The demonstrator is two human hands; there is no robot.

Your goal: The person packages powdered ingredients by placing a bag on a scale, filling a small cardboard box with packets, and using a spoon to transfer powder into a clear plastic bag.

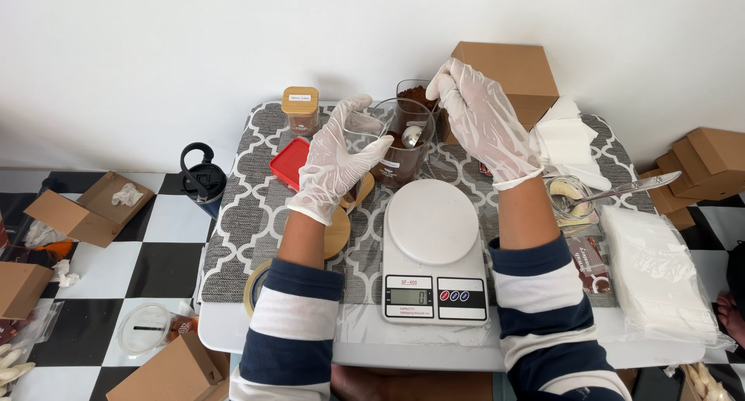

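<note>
Carefully seen, we have our left hand (335, 166) closed around a clear glass jar (397, 141) with brown powder inside, and we tilt it a little above the patterned mat (233, 215). Our right hand (483, 122) is pinched narrow on the handle of a small metal spoon (412, 134), whose bowl sits inside the mouth of the jar.

We think the risk is spilling. The jar is tilted and not resting flat, so if the gloved fingers slip on the glass, powder can fall on the mat or on the white kitchen scale (433, 250) just in front. A full spoon lifted too quickly could also drop powder over the rim.

The jar lies between our two hands, touching the left palm, with the right hand just above and behind its mouth. A second jar of darker powder (415, 97) stands close behind, partly hidden by the right hand, and it could be knocked.
</note>
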